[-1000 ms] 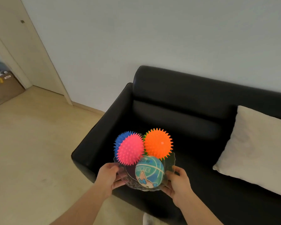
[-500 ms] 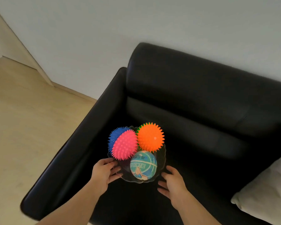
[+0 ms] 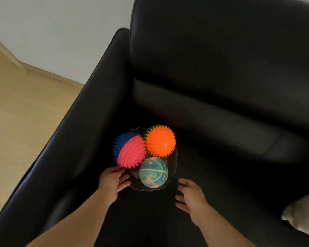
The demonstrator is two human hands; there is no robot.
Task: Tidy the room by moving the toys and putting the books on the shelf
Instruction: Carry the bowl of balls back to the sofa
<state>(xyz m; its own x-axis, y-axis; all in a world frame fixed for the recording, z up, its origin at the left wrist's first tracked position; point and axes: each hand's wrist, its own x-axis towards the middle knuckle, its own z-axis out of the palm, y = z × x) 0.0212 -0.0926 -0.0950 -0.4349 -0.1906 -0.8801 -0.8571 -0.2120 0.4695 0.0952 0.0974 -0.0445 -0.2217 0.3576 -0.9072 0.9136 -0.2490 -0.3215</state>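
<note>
A clear scalloped bowl (image 3: pixel 174 171) rests on the seat of the black sofa (image 3: pixel 212 107), near its left armrest. In it lie a pink spiky ball (image 3: pixel 131 152), a blue spiky ball (image 3: pixel 120 142) behind it, an orange spiky ball (image 3: pixel 160 140) and a teal printed ball (image 3: pixel 153 172) at the front. A green edge shows behind the orange ball. My left hand (image 3: pixel 111 181) still touches the bowl's left rim with loose fingers. My right hand (image 3: pixel 190 196) is off the bowl, a little to its lower right, fingers apart and empty.
The sofa's left armrest (image 3: pixel 73 132) runs diagonally beside the bowl. A cream cushion (image 3: pixel 303 215) lies at the right edge of the seat. Light wooden floor (image 3: pixel 21 111) and a white wall (image 3: pixel 61 32) are to the left.
The bowl of balls has gone from being held above the sofa to resting on the seat. My right hand has let go and drawn back; my left hand has loosened at the rim.
</note>
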